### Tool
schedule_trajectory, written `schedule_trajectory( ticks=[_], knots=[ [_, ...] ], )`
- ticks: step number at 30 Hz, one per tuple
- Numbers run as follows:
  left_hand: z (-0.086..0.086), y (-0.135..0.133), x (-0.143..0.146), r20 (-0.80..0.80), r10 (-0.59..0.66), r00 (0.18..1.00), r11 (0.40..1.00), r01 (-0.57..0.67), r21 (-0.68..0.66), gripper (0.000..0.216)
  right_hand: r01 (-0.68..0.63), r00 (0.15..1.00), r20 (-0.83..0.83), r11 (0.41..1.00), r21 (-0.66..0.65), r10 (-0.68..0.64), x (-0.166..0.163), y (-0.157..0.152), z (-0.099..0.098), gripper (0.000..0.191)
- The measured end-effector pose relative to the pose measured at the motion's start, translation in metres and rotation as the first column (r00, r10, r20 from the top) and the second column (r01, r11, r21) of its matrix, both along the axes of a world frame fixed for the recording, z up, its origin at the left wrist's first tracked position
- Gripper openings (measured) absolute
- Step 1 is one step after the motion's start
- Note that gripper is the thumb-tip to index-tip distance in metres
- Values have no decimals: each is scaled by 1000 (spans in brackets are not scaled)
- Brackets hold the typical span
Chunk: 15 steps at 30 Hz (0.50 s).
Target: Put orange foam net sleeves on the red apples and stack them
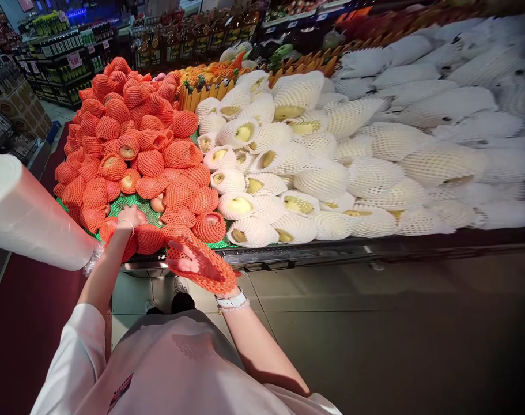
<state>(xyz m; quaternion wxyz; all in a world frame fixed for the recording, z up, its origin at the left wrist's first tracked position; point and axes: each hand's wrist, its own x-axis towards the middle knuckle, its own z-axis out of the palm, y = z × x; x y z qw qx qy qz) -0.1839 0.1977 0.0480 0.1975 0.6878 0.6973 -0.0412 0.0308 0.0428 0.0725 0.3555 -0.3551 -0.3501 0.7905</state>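
Orange mesh sleeves (132, 144), white mesh sleeves (323, 178), green mat (143, 203).

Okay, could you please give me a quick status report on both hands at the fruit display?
Left hand resting on the orange-netted fruit at the pile's front edge. Right hand holding an empty orange foam net, palm up. Plastic bag roll close by left arm.
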Motion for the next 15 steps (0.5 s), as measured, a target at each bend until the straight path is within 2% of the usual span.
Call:
schedule_trajectory(
  ticks=[4,7,8,10,11,13,15],
  knots=[
    [0,-1,3,10,82,997,994,-82,73,64,48,998,-35,999,-16,-49,0,-1,-3,70],
    [9,-2,1,41,155,987,967,-160,199,70,99,990,-97,995,-34,-101,-1,-2,-3,71],
    [13,-2,-1,103,184,978,944,-205,260,70,106,988,-108,994,-42,-110,0,-3,-4,69],
    [24,-4,-6,325,213,922,874,-328,359,66,112,986,-117,992,-51,-117,1,-4,-4,65],
    [29,-6,-9,467,197,862,836,-396,379,63,109,986,-120,993,-53,-115,1,-4,-4,61],
    [42,-15,-12,731,102,675,801,-491,342,56,102,985,-133,994,-49,-108,2,-4,-4,54],
    [53,-32,-10,917,-32,397,838,-490,241,51,85,992,-100,996,17,-83,2,-1,-3,50]
  ],
)
